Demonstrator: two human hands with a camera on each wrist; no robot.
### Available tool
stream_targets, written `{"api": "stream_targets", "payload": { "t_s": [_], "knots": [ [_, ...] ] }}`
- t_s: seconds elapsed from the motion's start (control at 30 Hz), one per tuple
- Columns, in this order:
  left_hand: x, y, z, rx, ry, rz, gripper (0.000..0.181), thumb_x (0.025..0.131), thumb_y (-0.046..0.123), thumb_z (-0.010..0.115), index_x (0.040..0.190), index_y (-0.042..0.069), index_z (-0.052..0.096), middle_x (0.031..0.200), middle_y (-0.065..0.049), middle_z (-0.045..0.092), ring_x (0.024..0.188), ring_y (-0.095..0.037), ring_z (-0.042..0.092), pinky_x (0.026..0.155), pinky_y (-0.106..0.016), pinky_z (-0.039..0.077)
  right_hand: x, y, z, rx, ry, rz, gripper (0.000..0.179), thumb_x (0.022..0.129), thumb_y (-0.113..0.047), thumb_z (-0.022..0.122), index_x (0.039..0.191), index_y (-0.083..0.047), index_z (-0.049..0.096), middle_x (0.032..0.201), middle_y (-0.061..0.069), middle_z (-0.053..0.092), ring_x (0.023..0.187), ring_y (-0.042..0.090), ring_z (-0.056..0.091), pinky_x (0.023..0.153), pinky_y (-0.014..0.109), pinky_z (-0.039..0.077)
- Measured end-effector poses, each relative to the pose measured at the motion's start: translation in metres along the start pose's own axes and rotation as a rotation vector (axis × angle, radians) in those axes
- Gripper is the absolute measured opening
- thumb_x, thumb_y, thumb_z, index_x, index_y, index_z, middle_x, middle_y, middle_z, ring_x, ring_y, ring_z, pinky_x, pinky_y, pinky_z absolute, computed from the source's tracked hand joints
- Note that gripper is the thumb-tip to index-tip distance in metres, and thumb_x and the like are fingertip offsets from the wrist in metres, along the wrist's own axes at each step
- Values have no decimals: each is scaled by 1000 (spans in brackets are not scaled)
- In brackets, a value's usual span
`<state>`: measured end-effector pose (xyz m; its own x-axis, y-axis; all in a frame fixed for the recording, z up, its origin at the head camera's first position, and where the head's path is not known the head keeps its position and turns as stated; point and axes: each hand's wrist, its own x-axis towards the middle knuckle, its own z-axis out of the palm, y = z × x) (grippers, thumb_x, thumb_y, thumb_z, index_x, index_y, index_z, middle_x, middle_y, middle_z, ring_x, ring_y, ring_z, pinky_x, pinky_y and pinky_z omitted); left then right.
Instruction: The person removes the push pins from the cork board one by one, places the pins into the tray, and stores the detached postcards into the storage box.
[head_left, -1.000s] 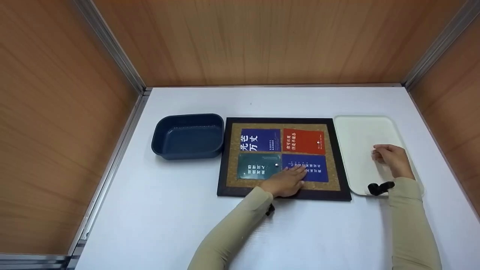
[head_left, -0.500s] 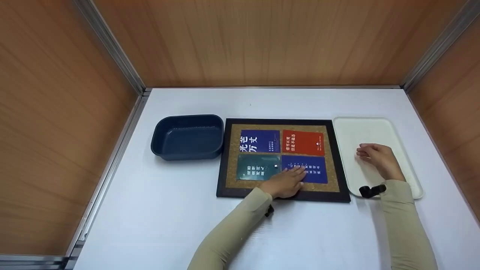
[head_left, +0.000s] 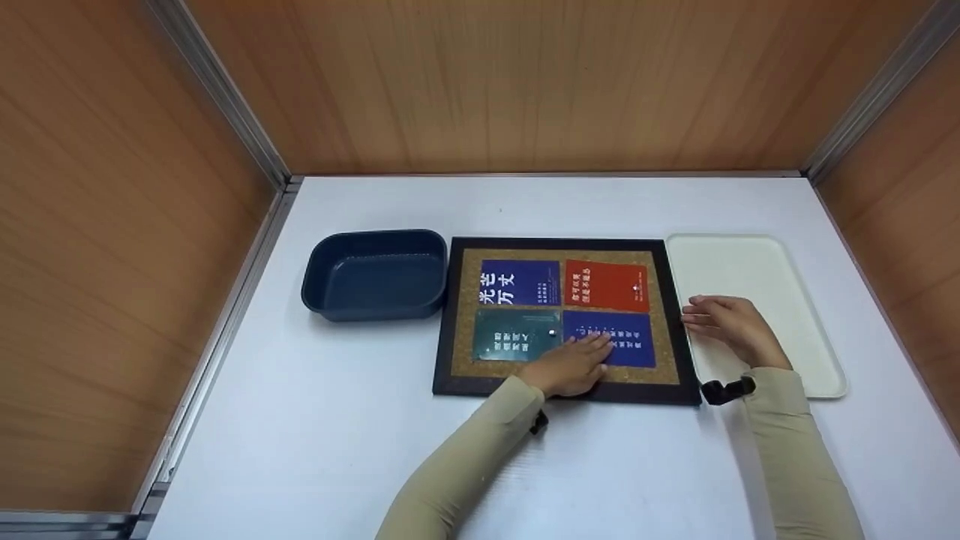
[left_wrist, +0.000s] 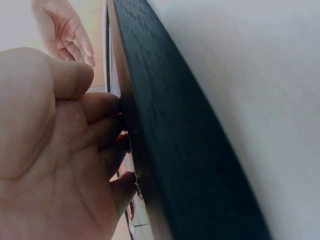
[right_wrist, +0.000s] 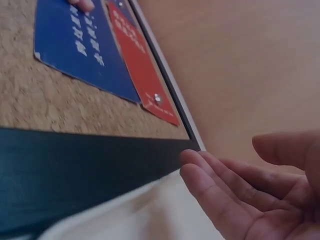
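Note:
A corkboard (head_left: 463, 330) in a black frame bears a blue card at upper left (head_left: 517, 281), a red card (head_left: 606, 286) at upper right, a green card (head_left: 514, 334) at lower left and another blue card (head_left: 637, 349) at lower right. My left hand (head_left: 568, 365) rests on the lower blue card, its fingers stretched across the print. A pin (right_wrist: 157, 97) shows on the red card, and a round pin (head_left: 553, 332) on the green one. My right hand (head_left: 733, 328) hovers by the board's right edge; in the right wrist view its fingers (right_wrist: 240, 185) extend and hold nothing visible.
A white tray (head_left: 780, 300) lies against the board's right side, partly under my right hand. A deep blue rectangular dish (head_left: 375, 289) stands at the board's left. Wooden panels (head_left: 555, 90) enclose the white table (head_left: 315, 420) at the back and sides.
My right hand has moved left from over the tray's right half to the board's right edge, its fingers now straighter. The left hand stays in place on the lower blue card.

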<state>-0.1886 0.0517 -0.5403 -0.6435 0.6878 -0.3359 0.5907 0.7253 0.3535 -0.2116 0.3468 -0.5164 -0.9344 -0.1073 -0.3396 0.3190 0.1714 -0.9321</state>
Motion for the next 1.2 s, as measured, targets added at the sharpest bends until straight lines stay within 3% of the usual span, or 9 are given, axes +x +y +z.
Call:
{"api": "stream_targets", "payload": {
  "t_s": [0.13, 0.37, 1.2],
  "knots": [
    [0, 1, 0, -4, -5, 2, 52, 106, 36, 25, 155, 20, 18, 162, 6, 10, 149, -11, 8, 122, -31, 9, 2, 4, 7, -29, -19, 5, 58, 103, -24, 46, 139, 19, 32, 115, 10, 66, 96, 4, 67, 90, 22, 54],
    [2, 1, 2, -3, -1, 7, 52, 106, 34, 25, 155, 19, 19, 162, 6, 11, 149, -11, 8, 122, -31, 10, 6, 13, 19, 0, -54, 25, 59, 102, -24, 48, 137, 21, 34, 119, 19, 64, 98, 9, 68, 91, 27, 55],
    [2, -2, 2, -14, -7, -1, 53, 105, 37, 24, 155, 22, 15, 162, 8, 8, 149, -10, 6, 122, -31, 8, 14, 18, 40, 25, -14, 53, 53, 102, -24, 47, 132, 20, 41, 108, 10, 70, 93, 8, 70, 88, 25, 55]
  ]
}}
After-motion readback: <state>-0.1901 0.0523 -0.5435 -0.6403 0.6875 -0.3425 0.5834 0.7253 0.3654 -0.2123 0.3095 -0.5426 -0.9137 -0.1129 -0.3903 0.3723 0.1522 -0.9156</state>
